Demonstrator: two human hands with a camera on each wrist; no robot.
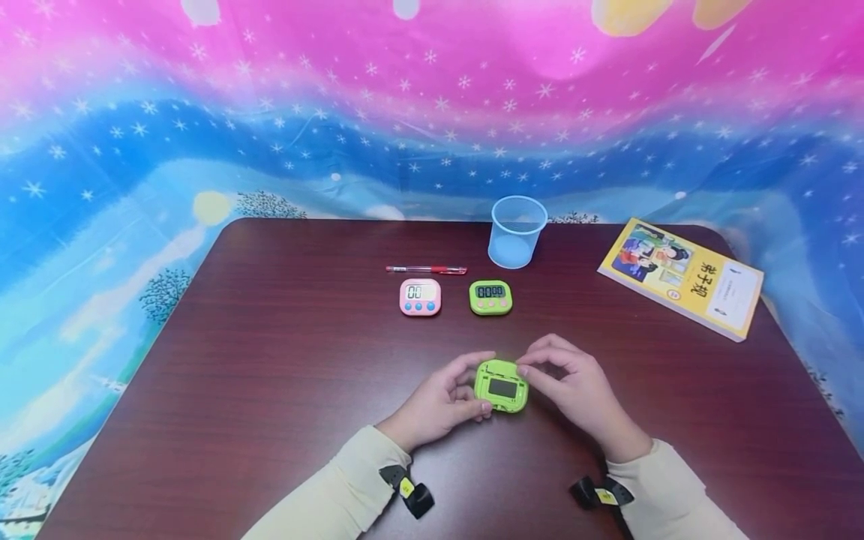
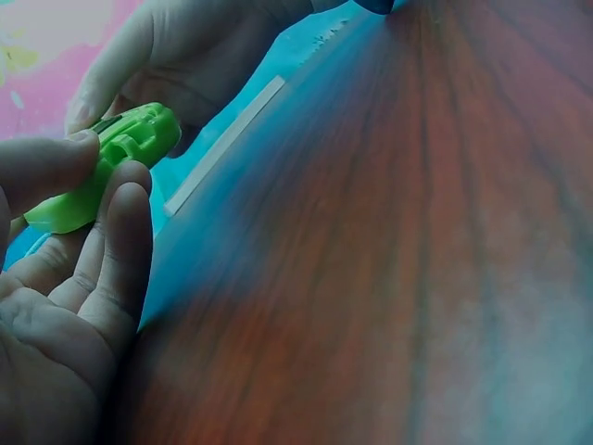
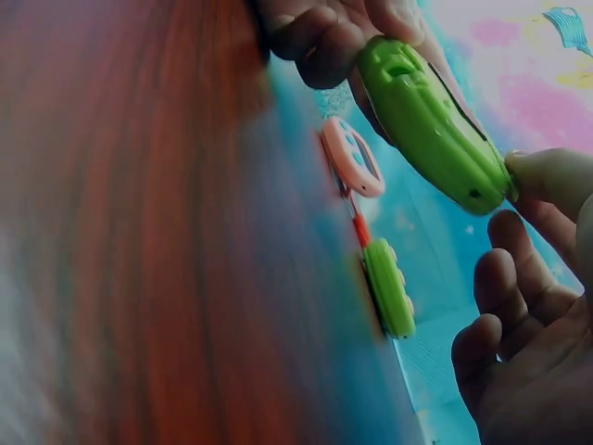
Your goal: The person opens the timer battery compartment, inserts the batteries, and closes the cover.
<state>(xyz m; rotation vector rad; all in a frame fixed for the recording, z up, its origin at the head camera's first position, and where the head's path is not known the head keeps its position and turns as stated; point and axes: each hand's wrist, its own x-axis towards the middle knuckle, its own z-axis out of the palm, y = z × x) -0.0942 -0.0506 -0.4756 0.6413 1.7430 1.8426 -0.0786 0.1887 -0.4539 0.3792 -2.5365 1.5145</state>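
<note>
Above the table, a green digital timer [image 1: 502, 385] is held with its back facing up, showing a dark rectangular patch. My left hand [image 1: 442, 397] grips its left side, thumb on the near edge and fingers at the far edge. At the timer's right corner, my right hand [image 1: 574, 386] pinches the edge between thumb and fingertip; the right wrist view shows the other fingers of this hand [image 3: 542, 315] loosely curled below. Farther back lie a pink timer [image 1: 420, 298] and a second green timer [image 1: 490, 298], both with their displays up.
A red pen [image 1: 427, 269] lies behind the timers. A light-blue mesh cup [image 1: 511, 251] stands near the table's back edge. At the back right is a yellow book [image 1: 682, 277]. A patterned cloth [image 1: 378, 142] hangs behind the brown table [image 1: 270, 360].
</note>
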